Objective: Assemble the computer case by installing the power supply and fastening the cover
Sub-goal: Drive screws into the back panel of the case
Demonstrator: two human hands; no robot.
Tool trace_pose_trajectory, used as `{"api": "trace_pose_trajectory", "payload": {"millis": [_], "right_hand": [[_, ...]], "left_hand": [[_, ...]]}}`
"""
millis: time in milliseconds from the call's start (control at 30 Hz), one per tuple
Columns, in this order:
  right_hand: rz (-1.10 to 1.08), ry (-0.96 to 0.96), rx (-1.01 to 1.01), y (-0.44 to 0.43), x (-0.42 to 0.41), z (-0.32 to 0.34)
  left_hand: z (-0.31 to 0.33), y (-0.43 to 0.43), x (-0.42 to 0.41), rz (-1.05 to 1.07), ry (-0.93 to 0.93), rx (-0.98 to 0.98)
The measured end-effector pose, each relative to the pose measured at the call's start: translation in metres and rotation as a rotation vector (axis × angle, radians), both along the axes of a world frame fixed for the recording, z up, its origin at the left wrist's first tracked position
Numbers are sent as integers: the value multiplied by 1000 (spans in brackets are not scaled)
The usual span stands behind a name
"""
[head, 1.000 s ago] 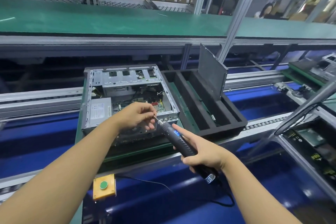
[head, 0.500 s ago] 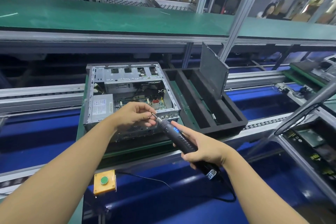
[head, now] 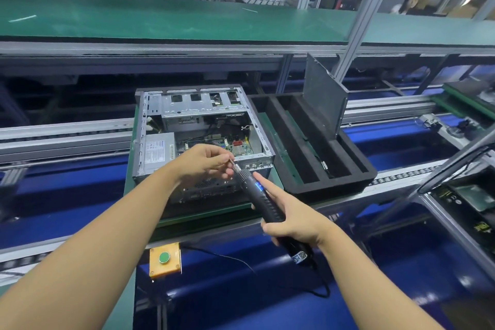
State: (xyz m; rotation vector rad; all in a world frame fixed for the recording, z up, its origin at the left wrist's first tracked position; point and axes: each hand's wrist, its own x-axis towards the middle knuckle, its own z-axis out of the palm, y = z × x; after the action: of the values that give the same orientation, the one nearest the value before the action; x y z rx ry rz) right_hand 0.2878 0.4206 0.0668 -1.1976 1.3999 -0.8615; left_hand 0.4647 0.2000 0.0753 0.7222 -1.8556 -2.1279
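Head view: left hand (head: pixel 203 161) fingers still pinch the screwdriver (head: pixel 261 197) tip, right hand (head: pixel 294 225) still gripping its handle.

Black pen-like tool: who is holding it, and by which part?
The right hand grips the electric screwdriver round its rear handle; the left hand pinches its metal tip.

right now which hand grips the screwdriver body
The right hand: it wraps the screwdriver body, forefinger laid along it, while the left hand only pinches at the tip.
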Motion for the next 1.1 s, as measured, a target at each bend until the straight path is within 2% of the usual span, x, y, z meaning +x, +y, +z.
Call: {"api": "trace_pose_trajectory", "payload": {"millis": [67,100,133,233,267,300,400,467,533,600,967,1100], "right_hand": [[-47,-50,-48,-6,9,-10],[-71,-84,-70,-9,13,-16],[-99,-126,-90,-11,16,-21],[-215,-260,-121,-12,21,-38],[-248,-297,-124,-11,21,-45],[-272,-327,-123,-9,20,-52],[-304,-382,-102,-2,21,-70],[-316,-398,-84,2,23,-79],[-316,-401,-79,4,26,-84],[-316,-401,-77,7,30,-87],[-282,-369,-12,13,53,-89],[-273,-371,5,15,58,-94]], "left_hand": [[5,-4,-4,15,4,58],[8,-8,-4,14,-32,17],[11,-14,-3,6,-108,-114],[19,-40,10,31,-425,-828],[19,-49,16,11,-521,-990],[16,-55,21,-48,-621,-1062],[1,-59,26,-251,-931,-1088],[-12,-57,24,-295,-998,-1162],[-17,-55,24,-282,-1004,-1274],[-20,-56,24,-256,-984,-1305],[-29,-49,32,-25,-793,-1106],[-33,-48,33,-40,-804,-1195]]}}
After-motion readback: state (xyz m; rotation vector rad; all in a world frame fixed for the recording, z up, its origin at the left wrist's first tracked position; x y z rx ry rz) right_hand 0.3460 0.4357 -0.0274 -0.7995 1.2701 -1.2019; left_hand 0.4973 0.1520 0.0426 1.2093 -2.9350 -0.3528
